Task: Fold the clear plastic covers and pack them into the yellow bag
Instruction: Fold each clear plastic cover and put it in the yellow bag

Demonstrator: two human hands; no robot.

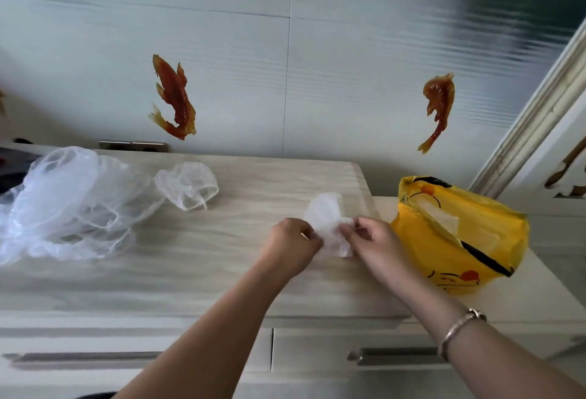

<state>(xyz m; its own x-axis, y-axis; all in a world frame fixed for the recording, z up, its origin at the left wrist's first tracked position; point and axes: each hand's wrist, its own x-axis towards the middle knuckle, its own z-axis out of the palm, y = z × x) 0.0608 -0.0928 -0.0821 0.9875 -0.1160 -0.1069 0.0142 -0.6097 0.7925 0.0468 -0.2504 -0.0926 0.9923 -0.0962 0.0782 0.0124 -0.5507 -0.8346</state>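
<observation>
Thin clear plastic covers (76, 202), glossy yellow bag (444, 249), matt wood-grain countertop (196, 272).

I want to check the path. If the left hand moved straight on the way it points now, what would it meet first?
Probably the right hand: the left hand points rightward across the folded clear cover both hands pinch. Depth is unclear.

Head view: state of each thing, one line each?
left hand: pinching the cover being folded
right hand: pinching the same cover
cover being folded: partly folded, on the counter
single loose cover: unfolded
pile of covers: unfolded, heaped
yellow bag: open, some clear plastic inside
drawers: closed
</observation>
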